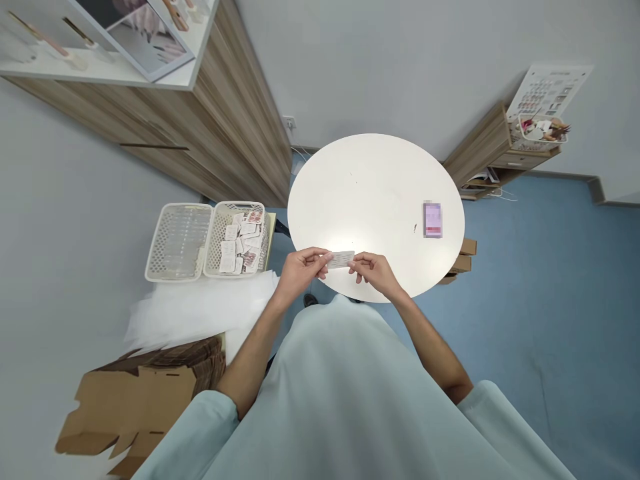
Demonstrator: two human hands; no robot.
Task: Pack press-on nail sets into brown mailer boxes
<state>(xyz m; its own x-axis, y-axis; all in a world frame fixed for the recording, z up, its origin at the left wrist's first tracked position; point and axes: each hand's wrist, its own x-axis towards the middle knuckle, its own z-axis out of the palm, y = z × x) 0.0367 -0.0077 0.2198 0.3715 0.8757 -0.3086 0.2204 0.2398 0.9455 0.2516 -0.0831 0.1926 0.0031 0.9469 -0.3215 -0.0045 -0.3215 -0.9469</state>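
Between my two hands, above the near part of the round white table [370,180], is a small white card [341,259] with faint grey print. My left hand [303,268] pinches its left end between thumb and fingers. At the opposite end, the thumb and fingers of my right hand [374,271] are closed on the card too. The print is too small to read. Off to the left, similar white cards [240,243], some with reddish pictures, lie loosely in a white perforated basket [213,248].
Left of that basket is another white basket [156,243] holding clear plastic pieces. White sheets [200,310] and flattened cardboard boxes [135,407] lie nearer me. A blurred purple item [433,220] rests on the table's right side. Wooden cabinets [235,107] stand at the left.
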